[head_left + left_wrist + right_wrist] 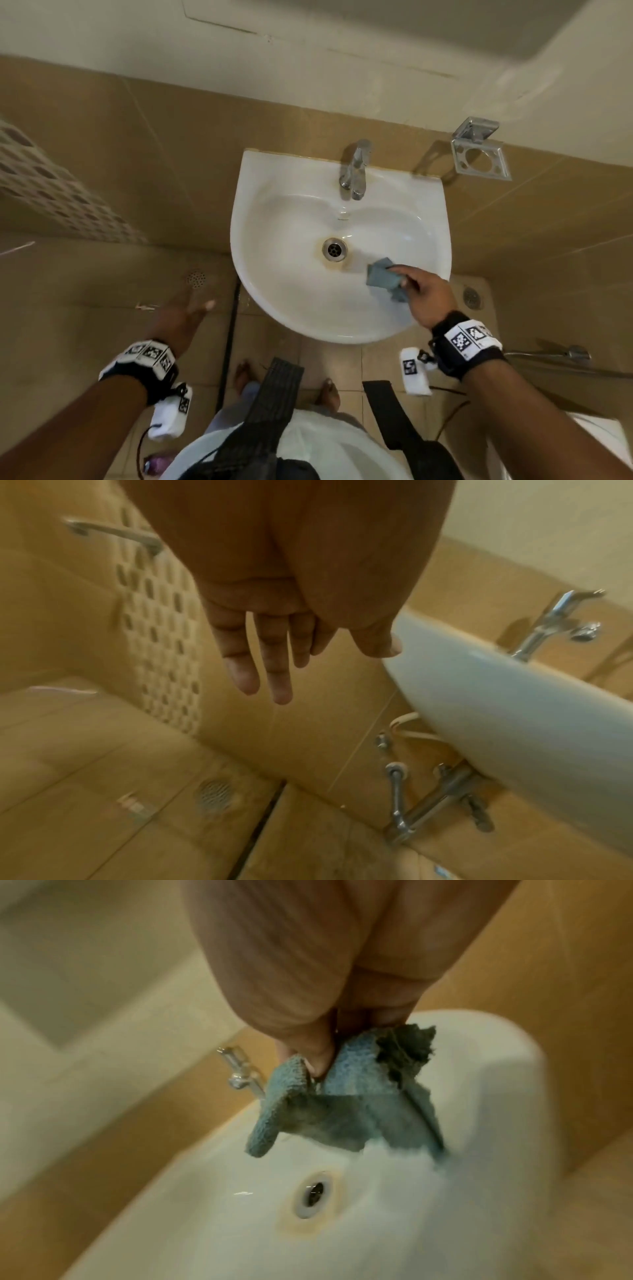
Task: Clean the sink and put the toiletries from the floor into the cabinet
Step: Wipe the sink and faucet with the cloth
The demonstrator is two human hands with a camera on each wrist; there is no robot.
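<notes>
A white wall-hung sink (260,192) fills the middle of the head view, with a chrome tap (356,168) at its back and a stained drain (334,249) in the bowl. My right hand (421,291) grips a blue-grey cloth (383,277) against the bowl's right inner wall, just right of the drain. In the right wrist view the cloth (346,1096) hangs bunched from my thumb and fingers above the drain (313,1195). My left hand (185,315) hovers left of the sink over the floor, fingers (277,669) straight and holding nothing.
A chrome holder (479,150) is fixed to the wall right of the tap. Floor drains (196,278) (472,297) sit either side of the sink. Pipes (421,802) run under the bowl. A purple item (161,462) lies on the floor by my left forearm.
</notes>
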